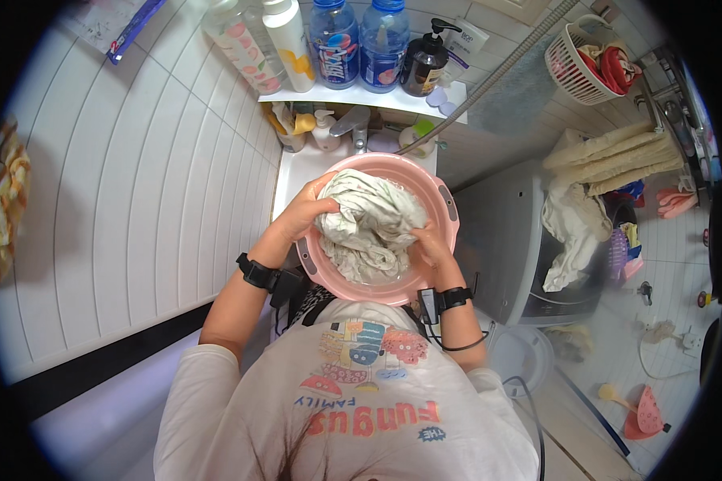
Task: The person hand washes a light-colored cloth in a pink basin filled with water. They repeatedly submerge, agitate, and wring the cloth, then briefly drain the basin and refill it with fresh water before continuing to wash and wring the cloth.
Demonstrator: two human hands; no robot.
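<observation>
A wet white cloth (369, 210) with faint greenish marks lies bunched in a round pink basin (444, 224). Whether it is a garment or a towel cannot be made out. My left hand (309, 210) grips its left side, thumb on top, close to the basin's left rim. On the right, my right hand (431, 244) pinches the other side of the cloth, lower and nearer to me. Between the hands the upper folds are raised, while the lower part rests in some water in the basin. Parts of the fingers are hidden by the cloth.
The basin stands on a white sink (297, 180) below a faucet (359, 128). Above it, a white shelf (361, 98) carries several bottles. A metal hose (489, 84) slants past. To the right is a washing machine (489, 240) with cloths on top; a clear bucket (521, 357) stands lower right.
</observation>
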